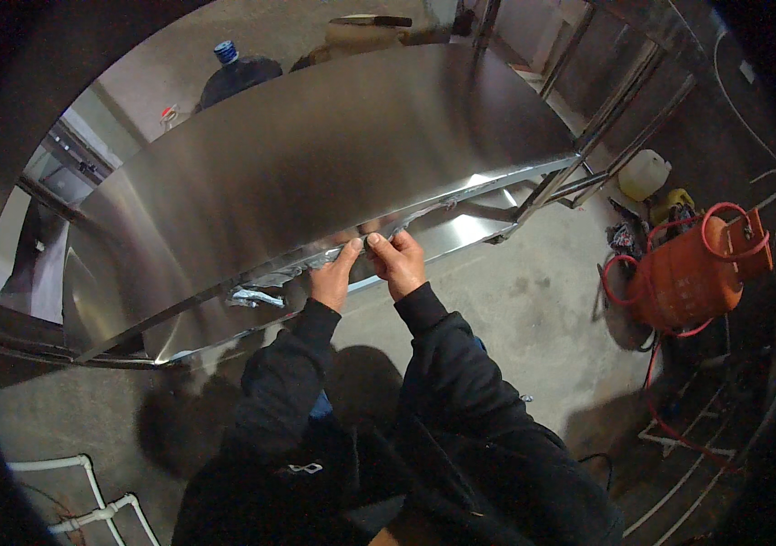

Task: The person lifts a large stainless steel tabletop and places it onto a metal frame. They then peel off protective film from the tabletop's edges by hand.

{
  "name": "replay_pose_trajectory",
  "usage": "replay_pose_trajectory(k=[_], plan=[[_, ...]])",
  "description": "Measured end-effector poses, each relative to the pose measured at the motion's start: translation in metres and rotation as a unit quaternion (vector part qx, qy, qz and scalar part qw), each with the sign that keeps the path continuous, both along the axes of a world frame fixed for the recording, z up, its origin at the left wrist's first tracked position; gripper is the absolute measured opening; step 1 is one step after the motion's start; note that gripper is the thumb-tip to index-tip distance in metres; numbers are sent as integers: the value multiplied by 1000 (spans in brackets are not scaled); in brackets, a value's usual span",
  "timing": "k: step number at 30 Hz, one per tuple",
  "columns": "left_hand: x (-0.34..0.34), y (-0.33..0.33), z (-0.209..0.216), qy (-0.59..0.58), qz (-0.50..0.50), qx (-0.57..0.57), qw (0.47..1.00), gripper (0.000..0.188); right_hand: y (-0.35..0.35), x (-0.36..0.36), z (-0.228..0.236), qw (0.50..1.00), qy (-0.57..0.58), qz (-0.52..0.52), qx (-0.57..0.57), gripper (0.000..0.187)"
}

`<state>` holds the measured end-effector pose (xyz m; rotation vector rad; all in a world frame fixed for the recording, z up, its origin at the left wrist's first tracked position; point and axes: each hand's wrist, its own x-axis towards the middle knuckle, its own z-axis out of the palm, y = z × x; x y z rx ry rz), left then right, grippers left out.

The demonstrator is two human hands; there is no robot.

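A shiny stainless steel table top [315, 146] stretches across in front of me. Along its near edge hangs crumpled, translucent plastic film [279, 276], with a loose bunched end at the left. My left hand [332, 280] is closed at that edge, thumb on top, its fingers pinching the film. Close beside it, my right hand [400, 266] pinches at the same edge, thumb tip almost touching the left thumb. The fingertips of both hands are partly hidden under the edge.
Under the top runs a lower metal shelf [488, 226]. An orange gas cylinder [688, 287] with a red hose stands at right, near a pale plastic jug [644, 175]. White pipes [88, 491] lie at lower left. A blue-capped water bottle [233, 73] stands behind the table.
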<state>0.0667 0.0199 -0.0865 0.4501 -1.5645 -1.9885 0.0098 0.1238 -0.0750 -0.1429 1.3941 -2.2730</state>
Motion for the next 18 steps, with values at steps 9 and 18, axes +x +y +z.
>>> replay_pose_trajectory(k=[9, 18], plan=[[-8, -3, -13, 6, 45, -109, 993, 11, 10, -21, -4, 997, 54, -61, -12, 24], [-2, 12, 9, -42, 3, 46, 998, 16, 15, -21, -30, 993, 90, -77, -19, 25]])
